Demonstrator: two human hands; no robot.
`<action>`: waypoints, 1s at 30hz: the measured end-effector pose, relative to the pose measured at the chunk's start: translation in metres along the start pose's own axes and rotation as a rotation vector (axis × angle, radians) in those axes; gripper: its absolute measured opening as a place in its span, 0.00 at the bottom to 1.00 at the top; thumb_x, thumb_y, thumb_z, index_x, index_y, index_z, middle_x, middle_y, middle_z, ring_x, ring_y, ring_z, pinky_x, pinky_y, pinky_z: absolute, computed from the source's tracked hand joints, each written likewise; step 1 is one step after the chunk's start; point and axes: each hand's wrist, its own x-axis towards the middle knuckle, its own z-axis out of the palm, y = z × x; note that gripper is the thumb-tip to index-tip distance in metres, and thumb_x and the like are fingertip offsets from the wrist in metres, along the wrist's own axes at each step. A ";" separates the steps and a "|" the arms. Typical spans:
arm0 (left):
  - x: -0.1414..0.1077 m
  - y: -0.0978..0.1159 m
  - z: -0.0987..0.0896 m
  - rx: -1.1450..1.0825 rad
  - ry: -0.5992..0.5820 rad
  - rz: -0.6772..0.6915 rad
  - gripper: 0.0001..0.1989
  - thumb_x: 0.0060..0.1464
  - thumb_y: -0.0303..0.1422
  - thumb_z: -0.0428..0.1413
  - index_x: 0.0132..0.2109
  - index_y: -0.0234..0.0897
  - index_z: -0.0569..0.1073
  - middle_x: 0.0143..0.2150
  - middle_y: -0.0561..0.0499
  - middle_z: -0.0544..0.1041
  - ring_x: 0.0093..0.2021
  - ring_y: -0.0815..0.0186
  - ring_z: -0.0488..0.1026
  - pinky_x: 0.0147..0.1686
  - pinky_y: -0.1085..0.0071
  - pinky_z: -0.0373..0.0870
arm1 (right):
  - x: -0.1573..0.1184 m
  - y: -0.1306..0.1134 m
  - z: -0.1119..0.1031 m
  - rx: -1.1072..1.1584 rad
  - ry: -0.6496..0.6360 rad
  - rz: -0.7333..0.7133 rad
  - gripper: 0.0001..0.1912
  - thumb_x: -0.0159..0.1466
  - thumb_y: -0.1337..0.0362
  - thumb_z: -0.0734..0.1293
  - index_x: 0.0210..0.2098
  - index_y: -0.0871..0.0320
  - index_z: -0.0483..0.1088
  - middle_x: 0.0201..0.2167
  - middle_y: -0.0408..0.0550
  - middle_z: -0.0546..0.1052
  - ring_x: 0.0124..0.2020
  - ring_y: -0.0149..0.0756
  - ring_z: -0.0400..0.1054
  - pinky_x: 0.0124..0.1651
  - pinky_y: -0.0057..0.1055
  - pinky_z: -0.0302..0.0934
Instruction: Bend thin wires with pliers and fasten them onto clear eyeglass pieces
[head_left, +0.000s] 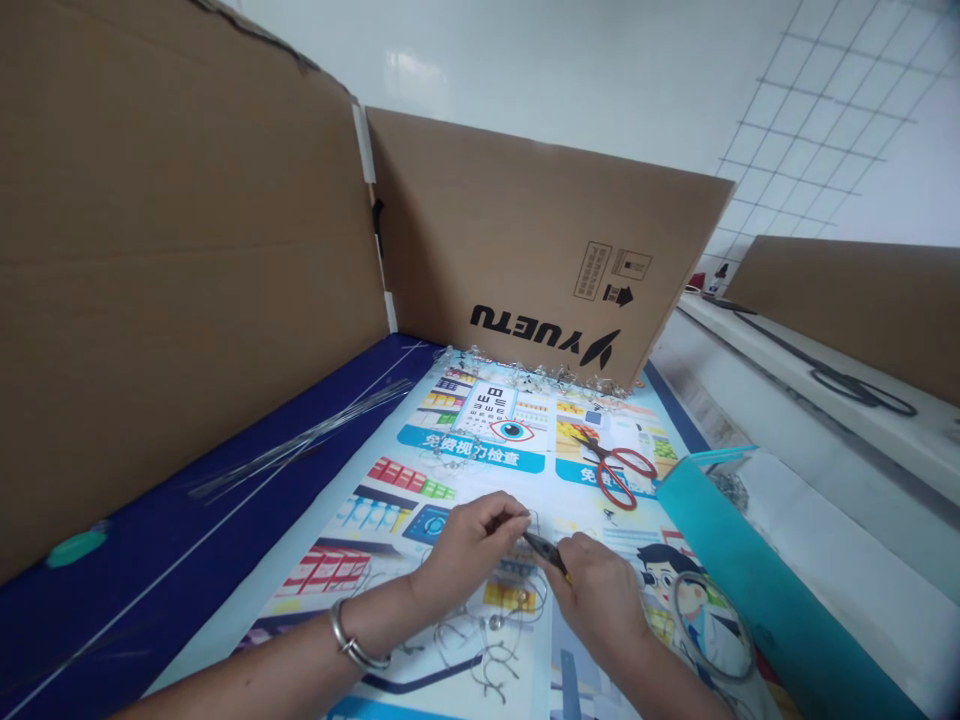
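While I stand watching from beside the bench, the work sits right at the tips of the small pliers (545, 553), above a printed mat (480, 470). The person's left hand (469, 545) and right hand (596, 600) nearly meet there, with the pliers between them. The left thumb and forefinger (510, 508) are pressed together, pinching a thin wire (534, 520) close to the pliers' nose. The right fingers curl around the pliers' handles, but the hand hides most of them, so I can't tell how hard they squeeze. The wire is too fine to make out its full shape from here.

Bent wire frames (487, 660) lie on the mat just below the hands, and a wire ring (709, 625) rests to the right, beside a teal folder (750, 570). Farther up sit red-handled scissors (619, 475), while wire scraps (532, 378) line the far edge against a cardboard sheet (540, 240). Straight wire rods (300, 440) lie on the blue cloth to the left.
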 end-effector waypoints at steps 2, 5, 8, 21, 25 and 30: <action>0.001 0.000 0.000 -0.109 -0.043 -0.054 0.06 0.51 0.34 0.53 0.33 0.35 0.71 0.22 0.56 0.67 0.23 0.72 0.62 0.24 0.77 0.60 | 0.000 0.001 0.000 -0.003 0.001 0.010 0.13 0.61 0.56 0.60 0.26 0.56 0.63 0.25 0.43 0.69 0.27 0.31 0.62 0.27 0.29 0.41; 0.002 0.002 -0.002 -0.248 -0.097 -0.113 0.07 0.50 0.34 0.54 0.33 0.33 0.70 0.21 0.56 0.67 0.21 0.73 0.62 0.23 0.77 0.59 | 0.000 0.002 0.000 0.013 -0.001 0.021 0.13 0.62 0.56 0.60 0.26 0.57 0.64 0.25 0.42 0.69 0.27 0.31 0.62 0.28 0.28 0.42; 0.003 0.004 -0.004 -0.330 -0.127 -0.134 0.07 0.50 0.34 0.55 0.32 0.33 0.70 0.20 0.56 0.67 0.20 0.74 0.62 0.23 0.77 0.59 | 0.001 0.002 0.000 0.046 -0.004 0.020 0.13 0.62 0.56 0.59 0.25 0.57 0.63 0.25 0.42 0.69 0.27 0.30 0.62 0.29 0.27 0.43; -0.003 0.006 -0.005 -0.065 -0.060 0.011 0.06 0.52 0.32 0.52 0.30 0.35 0.70 0.22 0.56 0.65 0.22 0.73 0.62 0.24 0.77 0.61 | -0.001 0.002 0.000 0.044 0.045 -0.037 0.13 0.61 0.57 0.60 0.24 0.58 0.65 0.24 0.43 0.69 0.26 0.29 0.62 0.28 0.28 0.44; -0.002 0.004 -0.004 -0.071 -0.059 -0.018 0.06 0.51 0.32 0.52 0.30 0.35 0.70 0.22 0.56 0.66 0.22 0.72 0.62 0.23 0.77 0.61 | -0.001 0.003 0.000 0.036 0.041 -0.047 0.12 0.61 0.58 0.61 0.25 0.58 0.65 0.24 0.44 0.70 0.28 0.30 0.62 0.29 0.27 0.44; -0.001 0.006 -0.003 -0.083 -0.063 -0.053 0.05 0.50 0.32 0.53 0.30 0.35 0.70 0.22 0.55 0.69 0.23 0.72 0.66 0.25 0.76 0.63 | 0.000 0.005 0.003 0.009 0.001 -0.008 0.12 0.61 0.56 0.61 0.26 0.57 0.65 0.25 0.43 0.70 0.28 0.31 0.63 0.29 0.28 0.43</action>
